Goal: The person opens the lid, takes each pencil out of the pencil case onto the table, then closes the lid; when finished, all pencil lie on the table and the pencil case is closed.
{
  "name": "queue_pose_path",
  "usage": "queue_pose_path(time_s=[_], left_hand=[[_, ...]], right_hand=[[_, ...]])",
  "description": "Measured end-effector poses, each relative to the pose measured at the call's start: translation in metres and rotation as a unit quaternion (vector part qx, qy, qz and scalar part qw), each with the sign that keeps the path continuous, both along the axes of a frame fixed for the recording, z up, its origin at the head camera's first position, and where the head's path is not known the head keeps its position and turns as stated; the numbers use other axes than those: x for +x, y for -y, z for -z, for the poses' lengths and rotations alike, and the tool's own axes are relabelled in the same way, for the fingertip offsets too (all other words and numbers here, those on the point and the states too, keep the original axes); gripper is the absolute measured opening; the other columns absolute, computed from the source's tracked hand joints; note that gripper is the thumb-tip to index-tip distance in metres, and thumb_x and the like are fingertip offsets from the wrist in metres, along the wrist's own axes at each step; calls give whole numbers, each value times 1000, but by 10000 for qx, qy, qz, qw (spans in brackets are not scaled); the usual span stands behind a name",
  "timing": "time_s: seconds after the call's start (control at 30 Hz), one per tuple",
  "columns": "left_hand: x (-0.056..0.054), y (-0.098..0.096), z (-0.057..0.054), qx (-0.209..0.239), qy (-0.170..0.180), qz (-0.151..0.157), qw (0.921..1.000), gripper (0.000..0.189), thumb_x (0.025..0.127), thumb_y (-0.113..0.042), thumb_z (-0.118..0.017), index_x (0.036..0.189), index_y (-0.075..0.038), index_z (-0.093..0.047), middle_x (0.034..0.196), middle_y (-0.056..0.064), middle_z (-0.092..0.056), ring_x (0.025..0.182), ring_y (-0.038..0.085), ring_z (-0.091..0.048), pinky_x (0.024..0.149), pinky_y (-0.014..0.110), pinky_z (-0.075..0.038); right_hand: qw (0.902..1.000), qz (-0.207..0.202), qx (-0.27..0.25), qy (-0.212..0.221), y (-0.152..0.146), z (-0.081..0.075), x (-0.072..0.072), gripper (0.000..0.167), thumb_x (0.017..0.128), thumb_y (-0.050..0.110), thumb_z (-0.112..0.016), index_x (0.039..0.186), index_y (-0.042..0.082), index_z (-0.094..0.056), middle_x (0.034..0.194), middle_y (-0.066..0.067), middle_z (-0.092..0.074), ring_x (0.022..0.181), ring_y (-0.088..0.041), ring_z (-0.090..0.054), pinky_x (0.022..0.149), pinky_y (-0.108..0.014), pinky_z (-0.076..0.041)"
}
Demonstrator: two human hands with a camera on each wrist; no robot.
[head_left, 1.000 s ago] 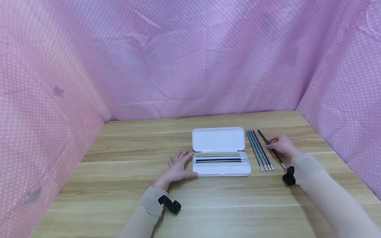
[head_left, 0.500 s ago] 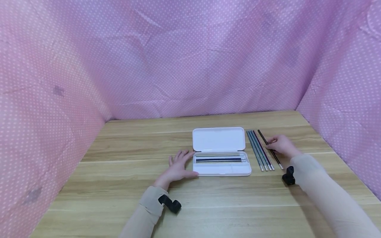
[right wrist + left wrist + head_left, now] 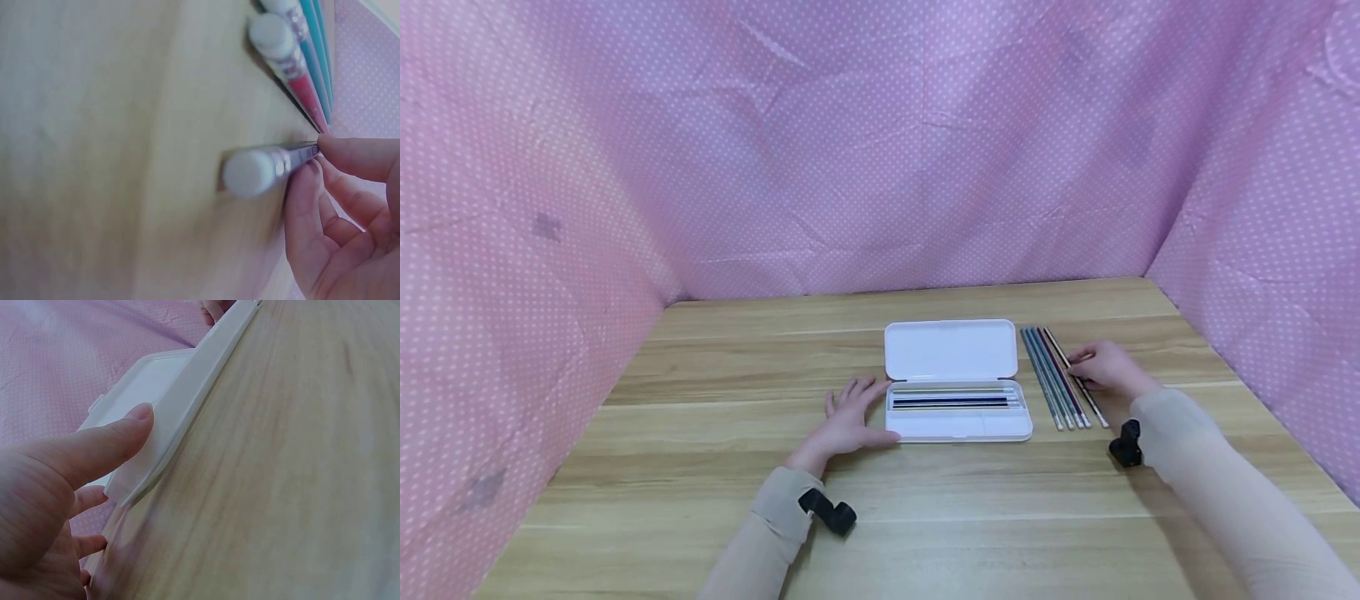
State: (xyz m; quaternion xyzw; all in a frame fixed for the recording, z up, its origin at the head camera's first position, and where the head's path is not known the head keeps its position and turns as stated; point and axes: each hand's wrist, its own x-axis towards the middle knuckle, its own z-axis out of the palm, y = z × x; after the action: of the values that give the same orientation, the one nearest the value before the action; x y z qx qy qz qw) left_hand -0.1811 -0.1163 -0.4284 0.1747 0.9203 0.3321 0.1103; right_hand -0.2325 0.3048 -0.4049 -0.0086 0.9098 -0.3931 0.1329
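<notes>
In the head view, my right hand (image 3: 1108,367) pinches a dark striped pencil (image 3: 1092,405) between thumb and fingers, low over the table. Its white eraser (image 3: 249,174) points at the camera in the right wrist view. Just left of it, several pencils lie side by side, blue-green pencils (image 3: 1042,375) and a dark red pencil (image 3: 1060,371), erasers toward me. My left hand (image 3: 848,423) has its fingers spread at the left end of a white pencil case (image 3: 962,432). The thumb (image 3: 119,440) rests on the case's front corner.
The case's lid (image 3: 951,350) is folded back, flat behind the tray. Several pencils (image 3: 955,403) lie lengthwise in the case. Behind the wooden table (image 3: 737,358) hangs a pink dotted cloth (image 3: 850,167), which also covers both sides.
The pencil in my right hand has shifted left, closer to the row, and has turned so that a striped side shows. My left hand and the case have stayed put.
</notes>
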Motion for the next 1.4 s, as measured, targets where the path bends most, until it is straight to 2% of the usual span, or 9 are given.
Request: queue_pose_path(time_s=[0.27, 0.63, 1.1, 1.4], left_hand=[[0, 0, -1, -43, -6, 5, 10000, 87, 73, -41, -78, 147, -23, -35, 156, 14, -22, 145, 39, -3, 106, 65, 14], [1, 0, -2, -64, -33, -3, 10000, 87, 73, -41, -78, 147, -23, -35, 155, 13, -23, 144, 39, -4, 106, 65, 14], [1, 0, -2, -23, -27, -11, 10000, 86, 73, -40, -78, 146, -23, -36, 155, 14, -23, 144, 39, -3, 106, 65, 14], [0, 1, 2, 48, -64, -3, 10000, 87, 72, -41, -79, 146, -22, -36, 154, 15, -24, 144, 41, -5, 106, 67, 12]], right_hand=[[9999, 81, 11, 83, 3, -1, 1, 36, 87, 4, -59, 113, -19, -51, 98, -22, -62, 70, -6, -57, 61, -23, -53], [9997, 203, -125, 98, 5, 1, 3, 35, 86, 3, -60, 112, -18, -51, 91, -14, -63, 67, -6, -55, 58, -23, -53], [9992, 310, -182, 192, 6, 0, 2, 35, 86, 4, -59, 113, -18, -51, 93, -15, -61, 69, -7, -56, 60, -24, -54], [9987, 332, -218, 309, 6, -2, 1, 34, 89, 4, -57, 114, -17, -50, 98, -19, -61, 71, -6, -57, 62, -23, -55]])
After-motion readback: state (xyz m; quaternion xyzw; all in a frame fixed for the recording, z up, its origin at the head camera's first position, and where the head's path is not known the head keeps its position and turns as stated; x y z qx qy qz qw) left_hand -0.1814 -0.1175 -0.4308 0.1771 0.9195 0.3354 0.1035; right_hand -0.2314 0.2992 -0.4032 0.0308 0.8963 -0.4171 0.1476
